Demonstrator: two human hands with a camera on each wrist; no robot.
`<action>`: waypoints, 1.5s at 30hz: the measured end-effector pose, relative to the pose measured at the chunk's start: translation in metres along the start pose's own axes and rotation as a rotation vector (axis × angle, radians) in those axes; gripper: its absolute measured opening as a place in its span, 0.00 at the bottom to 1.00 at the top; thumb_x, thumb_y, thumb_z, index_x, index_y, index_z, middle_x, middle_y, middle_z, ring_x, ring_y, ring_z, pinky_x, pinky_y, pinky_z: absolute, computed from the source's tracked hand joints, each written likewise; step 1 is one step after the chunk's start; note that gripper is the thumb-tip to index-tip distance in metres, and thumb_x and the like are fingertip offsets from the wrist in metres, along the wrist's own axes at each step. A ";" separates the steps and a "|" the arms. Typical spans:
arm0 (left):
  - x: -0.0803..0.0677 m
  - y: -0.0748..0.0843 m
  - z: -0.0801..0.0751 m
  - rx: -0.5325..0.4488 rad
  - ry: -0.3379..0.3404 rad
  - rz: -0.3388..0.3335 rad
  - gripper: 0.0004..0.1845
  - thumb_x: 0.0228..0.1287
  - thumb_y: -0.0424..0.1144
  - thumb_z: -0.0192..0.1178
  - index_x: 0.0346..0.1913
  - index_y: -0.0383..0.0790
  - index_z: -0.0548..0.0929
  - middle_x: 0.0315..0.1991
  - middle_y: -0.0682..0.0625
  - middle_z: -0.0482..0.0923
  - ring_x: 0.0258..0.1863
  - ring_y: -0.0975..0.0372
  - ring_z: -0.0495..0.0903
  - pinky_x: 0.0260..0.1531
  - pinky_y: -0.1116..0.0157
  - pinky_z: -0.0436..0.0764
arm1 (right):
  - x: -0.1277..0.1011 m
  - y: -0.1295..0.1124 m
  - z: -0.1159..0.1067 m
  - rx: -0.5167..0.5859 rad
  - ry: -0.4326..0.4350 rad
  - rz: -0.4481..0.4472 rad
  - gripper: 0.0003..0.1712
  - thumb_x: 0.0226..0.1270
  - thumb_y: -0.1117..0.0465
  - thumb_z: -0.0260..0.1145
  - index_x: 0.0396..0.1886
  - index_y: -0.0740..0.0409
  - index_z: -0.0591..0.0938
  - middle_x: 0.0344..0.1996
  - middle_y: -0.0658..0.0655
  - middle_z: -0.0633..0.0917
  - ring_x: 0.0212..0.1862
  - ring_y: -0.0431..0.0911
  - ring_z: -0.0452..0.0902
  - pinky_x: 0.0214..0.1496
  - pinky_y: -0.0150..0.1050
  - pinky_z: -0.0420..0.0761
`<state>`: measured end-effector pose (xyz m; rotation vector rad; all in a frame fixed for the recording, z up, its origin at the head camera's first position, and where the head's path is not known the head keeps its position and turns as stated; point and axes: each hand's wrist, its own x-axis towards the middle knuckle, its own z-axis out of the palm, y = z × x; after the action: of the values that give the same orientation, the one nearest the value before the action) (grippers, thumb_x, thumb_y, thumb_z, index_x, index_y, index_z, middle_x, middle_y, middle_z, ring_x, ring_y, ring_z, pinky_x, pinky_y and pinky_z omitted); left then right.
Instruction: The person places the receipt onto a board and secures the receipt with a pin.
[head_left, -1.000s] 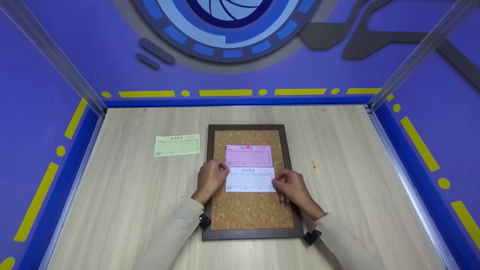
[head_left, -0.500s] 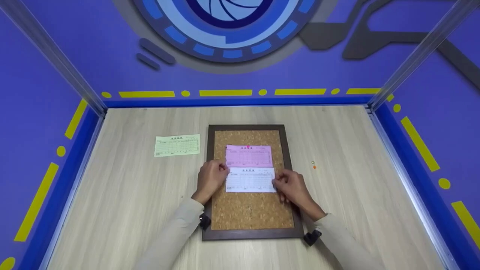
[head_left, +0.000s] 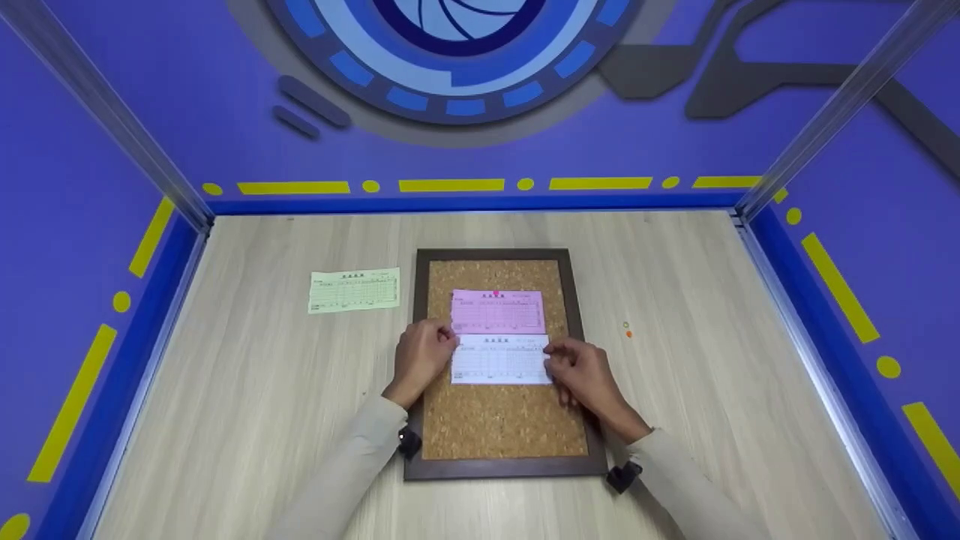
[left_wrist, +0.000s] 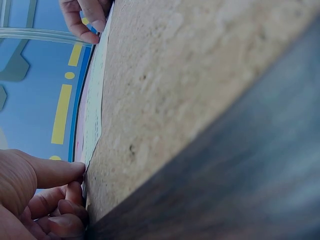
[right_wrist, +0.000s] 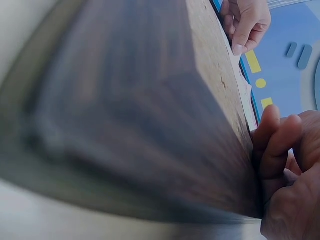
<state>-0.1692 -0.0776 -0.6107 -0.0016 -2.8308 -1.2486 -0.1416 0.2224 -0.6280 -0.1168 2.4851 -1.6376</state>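
White slip (head_left: 499, 359), flat on corkboard (head_left: 502, 420), long axis left-right

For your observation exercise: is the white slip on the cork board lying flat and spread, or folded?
Spread flat. The white slip lies unfolded on the cork board, with the left hand and right hand at its ends.

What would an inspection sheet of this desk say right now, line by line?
Surface: pale wooden table.
Job's things: white slip on the cork board, just below a pink slip fixed by a pink pin.
Clutter: green slip left of the board; two small pins to its right.
Hands: left hand holds the white slip's left edge, right hand its right edge.
Cables: nothing seen.
Surroundings: purple walls with yellow markings.
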 end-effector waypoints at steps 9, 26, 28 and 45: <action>-0.002 -0.001 -0.003 -0.036 -0.021 0.020 0.01 0.66 0.28 0.72 0.37 0.36 0.90 0.27 0.52 0.83 0.27 0.62 0.78 0.28 0.64 0.74 | -0.001 0.000 0.000 0.002 0.000 -0.001 0.10 0.75 0.69 0.69 0.52 0.62 0.88 0.19 0.55 0.85 0.12 0.45 0.78 0.11 0.34 0.74; -0.017 -0.021 -0.015 -0.126 -0.015 0.350 0.12 0.69 0.31 0.77 0.51 0.33 0.91 0.54 0.45 0.85 0.65 0.49 0.75 0.68 0.48 0.74 | 0.000 -0.001 0.000 -0.029 0.010 -0.005 0.11 0.74 0.71 0.70 0.53 0.63 0.88 0.20 0.55 0.85 0.11 0.43 0.78 0.10 0.33 0.74; -0.018 -0.024 -0.015 -0.128 -0.022 0.395 0.13 0.68 0.32 0.77 0.52 0.33 0.90 0.58 0.41 0.85 0.70 0.44 0.72 0.74 0.43 0.69 | 0.000 -0.001 0.000 -0.035 0.012 -0.005 0.11 0.73 0.71 0.70 0.53 0.64 0.88 0.20 0.54 0.85 0.12 0.43 0.78 0.10 0.33 0.74; -0.028 -0.046 -0.019 0.032 -0.237 0.356 0.42 0.65 0.60 0.79 0.78 0.50 0.80 0.86 0.39 0.60 0.89 0.35 0.38 0.80 0.26 0.41 | 0.000 0.001 -0.002 -0.027 -0.007 -0.022 0.11 0.74 0.71 0.69 0.53 0.61 0.89 0.20 0.54 0.85 0.12 0.44 0.78 0.11 0.33 0.74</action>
<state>-0.1416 -0.1217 -0.6332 -0.6624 -2.8602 -1.1893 -0.1423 0.2245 -0.6280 -0.1542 2.5098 -1.6100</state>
